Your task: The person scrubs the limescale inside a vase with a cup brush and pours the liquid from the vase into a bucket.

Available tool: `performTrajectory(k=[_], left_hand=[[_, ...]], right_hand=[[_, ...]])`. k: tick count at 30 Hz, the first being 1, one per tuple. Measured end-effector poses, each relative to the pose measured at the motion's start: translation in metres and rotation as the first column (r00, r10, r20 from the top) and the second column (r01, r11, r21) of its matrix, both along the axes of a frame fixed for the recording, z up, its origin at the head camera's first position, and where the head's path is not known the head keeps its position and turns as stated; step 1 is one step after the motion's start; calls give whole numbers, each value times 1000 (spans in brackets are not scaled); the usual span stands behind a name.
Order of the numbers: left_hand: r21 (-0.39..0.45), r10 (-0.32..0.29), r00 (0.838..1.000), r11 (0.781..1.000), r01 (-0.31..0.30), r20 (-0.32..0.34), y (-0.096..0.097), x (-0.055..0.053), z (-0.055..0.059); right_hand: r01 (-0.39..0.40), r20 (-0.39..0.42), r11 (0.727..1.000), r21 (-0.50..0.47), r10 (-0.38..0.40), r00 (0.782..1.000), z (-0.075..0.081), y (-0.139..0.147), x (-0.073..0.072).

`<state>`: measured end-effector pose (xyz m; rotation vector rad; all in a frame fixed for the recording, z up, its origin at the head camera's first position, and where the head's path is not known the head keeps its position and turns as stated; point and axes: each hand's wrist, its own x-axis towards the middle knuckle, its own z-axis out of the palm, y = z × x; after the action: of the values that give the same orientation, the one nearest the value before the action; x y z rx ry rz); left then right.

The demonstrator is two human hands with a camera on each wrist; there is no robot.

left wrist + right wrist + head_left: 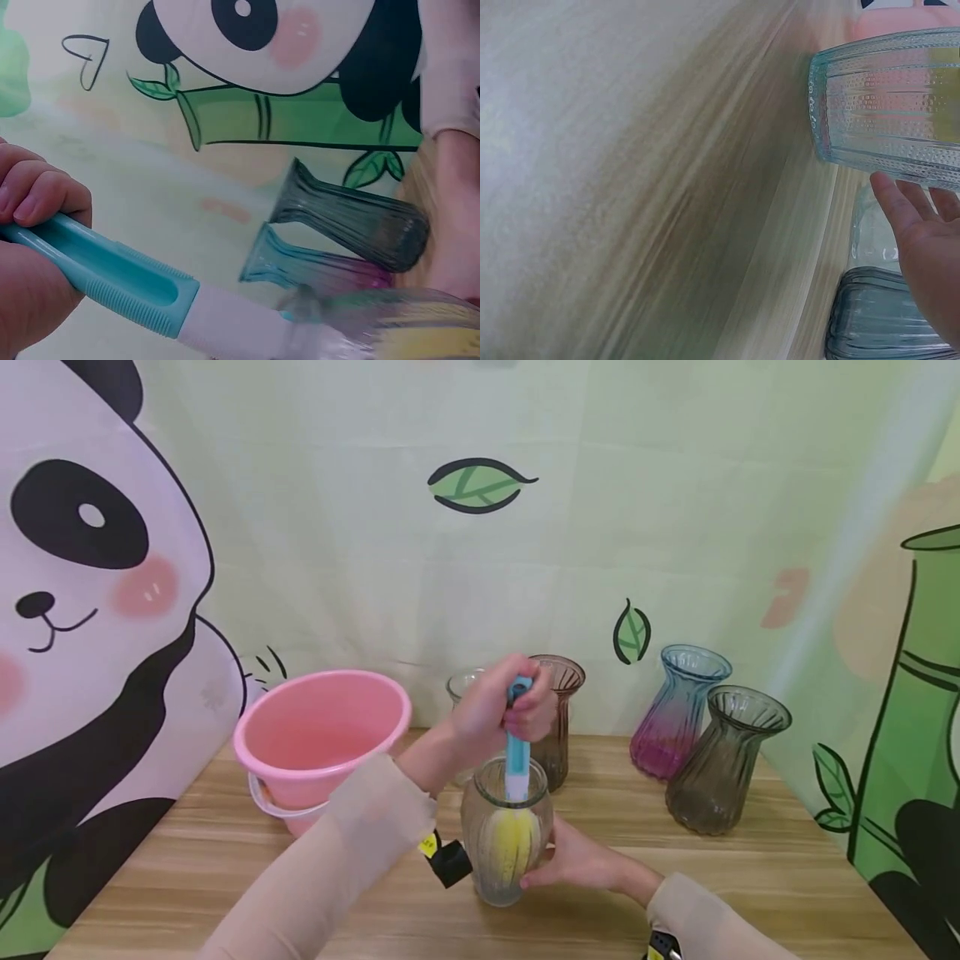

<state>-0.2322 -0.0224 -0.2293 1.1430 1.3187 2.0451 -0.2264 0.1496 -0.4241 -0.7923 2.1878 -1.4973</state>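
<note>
My left hand [483, 714] grips the teal handle [517, 752] of a sponge brush from above. The yellow sponge head [513, 839] is inside a clear ribbed glass vase [480, 860], seen through its wall, and the white neck passes through the mouth. Low on the vase's right side, my right hand [581, 860] holds it with thumb and fingers. In the left wrist view, fingers [45, 187] wrap the handle [135, 281]. The right wrist view shows fingertips against the vase [877, 112], whose textured base faces the camera.
A pink bucket [322, 681] stands at the left. Behind the hands are a brown vase [558, 735] and a clear one [461, 681], partly hidden. A blue-pink vase [675, 718] and a grey vase [712, 785] stand at right on the wooden table [600, 922].
</note>
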Motion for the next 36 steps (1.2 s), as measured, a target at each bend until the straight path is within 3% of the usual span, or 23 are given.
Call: performTrajectory(k=[9, 13, 19, 22, 26, 30, 36], left_hand=[[-37, 68, 998, 997, -68, 0, 2, -9, -44], [-36, 84, 996, 996, -84, 0, 1, -12, -54], [-26, 79, 997, 996, -80, -20, 0, -13, -55], [-27, 80, 996, 996, -80, -33, 0, -12, -55], [-28, 87, 995, 996, -89, -47, 0, -11, -55], [-24, 78, 996, 997, -80, -48, 0, -9, -52], [-39, 35, 999, 999, -34, 23, 0, -6, -31]], right_hand=[[6, 5, 1000, -9, -6, 1000, -1, 0, 1], [-2, -14, 1000, 16, 2, 1000, 1, -1, 5], [-128, 33, 991, 34, 127, 991, 3, 6, -1], [-169, 19, 983, 72, 168, 986, 5, 8, -6], [-178, 18, 979, 97, 177, 984, 8, 9, -10], [-160, 26, 985, 62, 159, 987, 6, 9, -10], [-125, 11, 992, -8, 125, 992, 0, 6, -5]])
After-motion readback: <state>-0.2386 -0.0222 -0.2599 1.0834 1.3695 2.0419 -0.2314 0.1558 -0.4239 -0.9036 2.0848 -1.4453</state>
